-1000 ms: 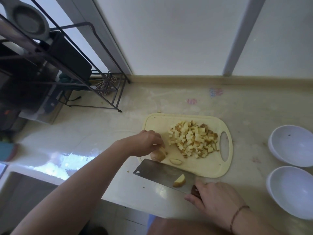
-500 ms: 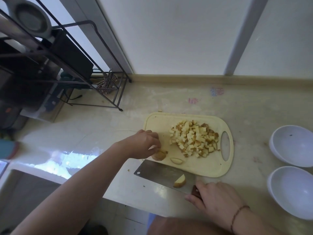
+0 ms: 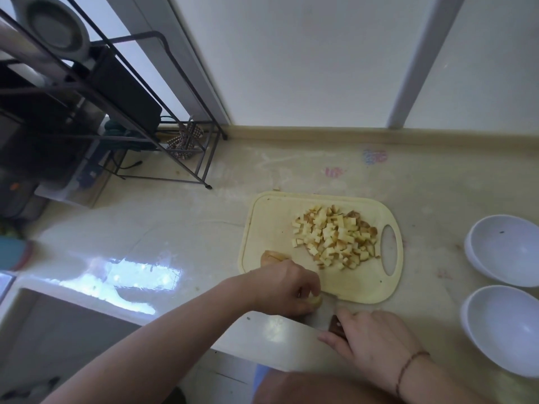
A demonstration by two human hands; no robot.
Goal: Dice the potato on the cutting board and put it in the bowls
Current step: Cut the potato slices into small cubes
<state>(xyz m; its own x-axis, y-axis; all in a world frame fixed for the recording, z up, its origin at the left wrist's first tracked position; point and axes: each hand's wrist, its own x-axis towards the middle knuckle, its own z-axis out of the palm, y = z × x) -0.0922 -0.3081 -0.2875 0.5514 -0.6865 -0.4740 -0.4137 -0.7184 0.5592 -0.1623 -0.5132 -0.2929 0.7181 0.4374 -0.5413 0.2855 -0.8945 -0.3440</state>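
A pale yellow cutting board (image 3: 274, 217) lies on the counter with a heap of diced potato (image 3: 335, 236) on its right half. An uncut potato chunk (image 3: 272, 256) sits at the board's left front. My left hand (image 3: 287, 288) is at the board's front edge, fingers pinched on a small potato slice (image 3: 316, 300) over the cleaver blade. My right hand (image 3: 370, 339) grips the cleaver's dark handle (image 3: 335, 329); the blade is mostly hidden under my left hand. Two white bowls, far (image 3: 504, 249) and near (image 3: 501, 328), stand to the right, both empty.
A black wire rack (image 3: 122, 118) with dark items fills the back left. A sink (image 3: 58, 330) opens at the front left. The wall and a raised ledge (image 3: 350, 135) bound the counter behind the board.
My left hand has left the potato chunk and come toward me, onto the blade where the slice lay. The chunk now shows uncovered on the board. My right hand has barely moved.
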